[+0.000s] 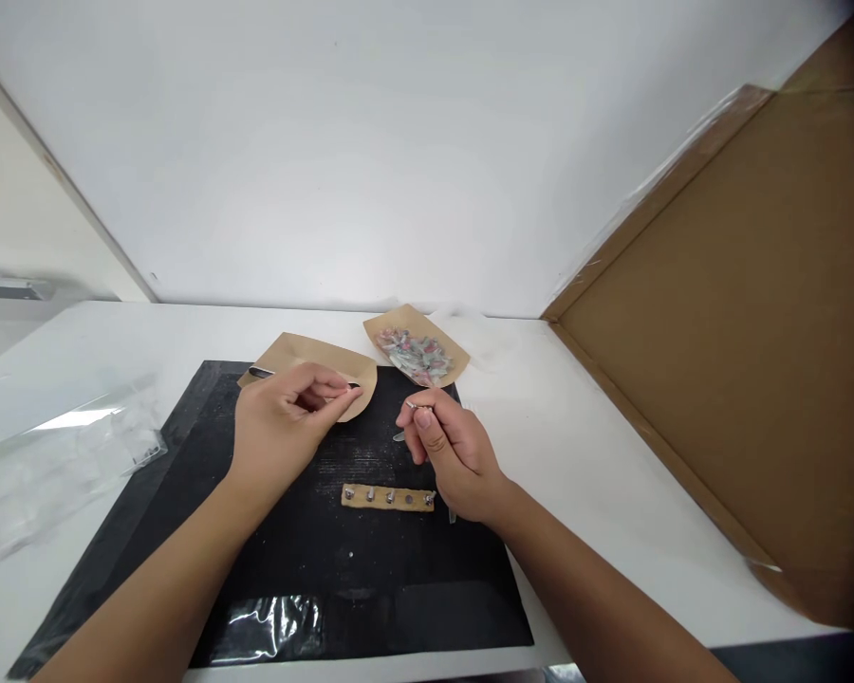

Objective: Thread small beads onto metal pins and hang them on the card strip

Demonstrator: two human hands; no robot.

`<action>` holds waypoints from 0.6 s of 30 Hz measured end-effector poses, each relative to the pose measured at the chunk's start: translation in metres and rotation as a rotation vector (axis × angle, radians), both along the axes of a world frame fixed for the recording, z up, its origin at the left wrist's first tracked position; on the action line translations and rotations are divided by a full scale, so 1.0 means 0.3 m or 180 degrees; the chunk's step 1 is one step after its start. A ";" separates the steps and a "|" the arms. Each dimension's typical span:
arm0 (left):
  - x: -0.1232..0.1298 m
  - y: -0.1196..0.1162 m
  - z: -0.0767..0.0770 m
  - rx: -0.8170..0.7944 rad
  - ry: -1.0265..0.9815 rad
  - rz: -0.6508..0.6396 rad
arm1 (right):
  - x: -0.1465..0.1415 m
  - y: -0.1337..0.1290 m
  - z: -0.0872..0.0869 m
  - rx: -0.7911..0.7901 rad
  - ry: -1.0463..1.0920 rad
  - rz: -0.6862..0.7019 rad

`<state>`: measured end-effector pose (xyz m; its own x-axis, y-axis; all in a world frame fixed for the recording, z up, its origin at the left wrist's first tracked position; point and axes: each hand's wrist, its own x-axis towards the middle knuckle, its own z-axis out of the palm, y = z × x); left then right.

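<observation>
Right hand (466, 460) holds silvery piece (419, 408); tan strip (380, 500) crosswise.

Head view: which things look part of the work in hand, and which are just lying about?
Probably in use:
- small shiny piece pinched in the right hand
- tan strip bearing shiny pieces
- left paper tray, behind the left hand
- black mat

Apparently just lying about:
- clear plastic bag
- cardboard at right
</observation>
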<state>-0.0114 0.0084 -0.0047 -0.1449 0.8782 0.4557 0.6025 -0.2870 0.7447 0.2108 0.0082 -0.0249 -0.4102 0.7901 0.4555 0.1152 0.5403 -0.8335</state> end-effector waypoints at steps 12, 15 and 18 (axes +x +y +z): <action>-0.065 0.049 -0.049 -0.0048 0.1771 0.0455 | 0.002 0.013 -0.003 0.0047 -0.0162 -0.0079; -0.064 0.049 -0.054 0.0032 0.1892 0.0458 | 0.002 0.016 0.000 0.0090 -0.0223 -0.0052; -0.061 0.048 -0.058 0.0146 0.1946 0.0424 | 0.003 0.017 0.004 0.0115 -0.0302 -0.0050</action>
<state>-0.0296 0.0228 -0.0220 0.0471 0.8481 0.5277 0.9485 -0.2037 0.2427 0.2116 0.0131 -0.0236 -0.4406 0.7805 0.4435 0.2015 0.5674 -0.7984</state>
